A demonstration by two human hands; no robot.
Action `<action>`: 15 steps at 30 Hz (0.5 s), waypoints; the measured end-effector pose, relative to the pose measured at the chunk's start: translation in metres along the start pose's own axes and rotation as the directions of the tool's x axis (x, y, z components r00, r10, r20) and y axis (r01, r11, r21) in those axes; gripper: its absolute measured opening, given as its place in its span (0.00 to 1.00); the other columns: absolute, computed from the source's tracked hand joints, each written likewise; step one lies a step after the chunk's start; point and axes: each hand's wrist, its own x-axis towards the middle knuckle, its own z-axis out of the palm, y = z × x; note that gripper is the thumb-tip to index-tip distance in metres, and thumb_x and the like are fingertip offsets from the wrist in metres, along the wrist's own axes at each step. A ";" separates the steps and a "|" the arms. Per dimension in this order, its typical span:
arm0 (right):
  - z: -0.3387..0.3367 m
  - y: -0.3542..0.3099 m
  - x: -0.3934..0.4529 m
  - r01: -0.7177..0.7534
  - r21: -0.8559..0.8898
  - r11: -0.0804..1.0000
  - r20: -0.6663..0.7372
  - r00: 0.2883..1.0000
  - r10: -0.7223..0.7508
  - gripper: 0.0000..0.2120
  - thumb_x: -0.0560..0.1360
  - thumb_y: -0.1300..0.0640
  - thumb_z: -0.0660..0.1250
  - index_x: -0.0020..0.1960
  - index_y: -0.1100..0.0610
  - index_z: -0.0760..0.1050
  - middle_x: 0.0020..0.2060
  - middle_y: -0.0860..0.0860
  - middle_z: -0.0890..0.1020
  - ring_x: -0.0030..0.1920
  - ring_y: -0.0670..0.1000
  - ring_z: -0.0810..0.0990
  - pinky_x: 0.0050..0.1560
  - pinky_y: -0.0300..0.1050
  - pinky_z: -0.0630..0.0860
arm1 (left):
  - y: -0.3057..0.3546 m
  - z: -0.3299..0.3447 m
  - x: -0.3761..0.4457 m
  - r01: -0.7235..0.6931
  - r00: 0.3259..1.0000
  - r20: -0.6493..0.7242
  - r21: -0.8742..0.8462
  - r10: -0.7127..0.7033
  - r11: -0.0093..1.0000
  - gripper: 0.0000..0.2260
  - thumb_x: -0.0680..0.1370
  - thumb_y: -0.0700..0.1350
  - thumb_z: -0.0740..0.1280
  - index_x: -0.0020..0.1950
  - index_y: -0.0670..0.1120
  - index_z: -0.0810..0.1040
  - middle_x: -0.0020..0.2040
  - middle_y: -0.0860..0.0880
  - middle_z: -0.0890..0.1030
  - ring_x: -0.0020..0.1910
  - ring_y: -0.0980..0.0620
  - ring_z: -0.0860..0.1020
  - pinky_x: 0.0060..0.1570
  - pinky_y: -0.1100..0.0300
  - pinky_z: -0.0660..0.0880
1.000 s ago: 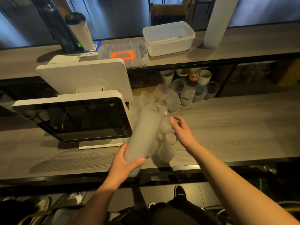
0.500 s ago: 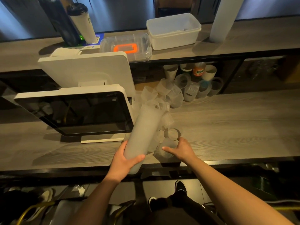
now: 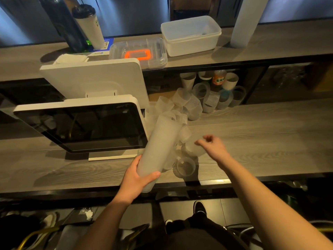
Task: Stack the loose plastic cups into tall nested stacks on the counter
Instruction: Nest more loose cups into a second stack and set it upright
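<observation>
Frosted plastic is the whole job: a tall nested stack of cups (image 3: 159,145) leans tilted over the wooden counter (image 3: 261,141), its open mouth pointing far and right toward the loose cups, its closed base hanging just past the counter's near edge. The left hand (image 3: 137,179) grips that base end, thumb across the near side and fingers wrapped behind. The right hand (image 3: 213,147) hovers just right of the stack with fingers curled around a single translucent cup (image 3: 195,147); the cup is blurred, so how firmly it is pinched is hard to tell.

More loose cups lie around: one clear cup (image 3: 185,167) rests on its side just near the stack, and a jumbled pile of cups (image 3: 189,105) sits farther back, to the right of the point-of-sale screen (image 3: 84,127).

To do this step well, the held cup should probably be turned so its base faces the stack's open mouth, then lined up along the stack's tilted axis before being pushed in. Coming in crooked would likely jam the rim. The left hand's grip looks low, so the far end may wobble; steadying the stack, or resting its base on the counter, would help. A light press should seat the cup without wedging it. The clear cup lying close by seems the easiest next pick.
</observation>
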 end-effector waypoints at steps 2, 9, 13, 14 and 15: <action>-0.016 -0.022 -0.005 0.074 0.102 0.992 -0.028 0.997 -0.071 0.30 0.73 0.51 0.73 0.72 0.59 0.70 0.63 0.54 0.77 0.62 0.53 0.76 0.57 0.46 0.74 | 0.000 0.001 0.002 -0.003 1.000 0.005 0.023 0.003 1.000 0.35 0.67 0.53 0.80 0.69 0.59 0.67 0.60 0.57 0.74 0.58 0.54 0.76 0.48 0.59 0.78; -0.039 -0.066 -0.023 0.279 0.215 0.936 -0.041 0.960 -0.277 0.30 0.77 0.44 0.68 0.76 0.49 0.64 0.62 0.48 0.74 0.59 0.47 0.75 0.55 0.44 0.75 | 0.004 0.008 0.007 -0.087 0.996 0.034 0.175 0.083 0.981 0.38 0.61 0.59 0.81 0.67 0.61 0.68 0.61 0.60 0.73 0.58 0.59 0.74 0.49 0.62 0.76; -0.036 -0.069 -0.027 0.344 0.100 0.934 0.027 0.937 -0.348 0.28 0.77 0.43 0.69 0.73 0.46 0.67 0.64 0.49 0.71 0.61 0.49 0.74 0.57 0.45 0.75 | 0.009 0.007 0.006 -0.128 0.992 0.039 0.213 0.123 0.969 0.37 0.61 0.57 0.81 0.66 0.62 0.68 0.61 0.61 0.73 0.58 0.62 0.74 0.49 0.65 0.73; -0.036 -0.069 -0.027 0.355 0.091 0.930 0.038 0.932 -0.359 0.27 0.77 0.44 0.69 0.74 0.46 0.67 0.64 0.49 0.71 0.60 0.49 0.74 0.57 0.44 0.75 | 0.010 0.007 0.006 -0.133 0.991 0.037 0.220 0.127 0.966 0.36 0.62 0.56 0.82 0.66 0.62 0.68 0.60 0.61 0.73 0.57 0.62 0.74 0.48 0.66 0.72; -0.036 -0.069 -0.028 0.365 0.086 0.927 0.059 0.927 -0.370 0.27 0.77 0.45 0.69 0.74 0.45 0.66 0.64 0.48 0.71 0.59 0.47 0.74 0.56 0.43 0.74 | 0.012 0.006 0.005 -0.136 0.991 0.035 0.222 0.132 0.965 0.36 0.63 0.55 0.82 0.66 0.62 0.68 0.60 0.61 0.73 0.57 0.63 0.74 0.47 0.67 0.72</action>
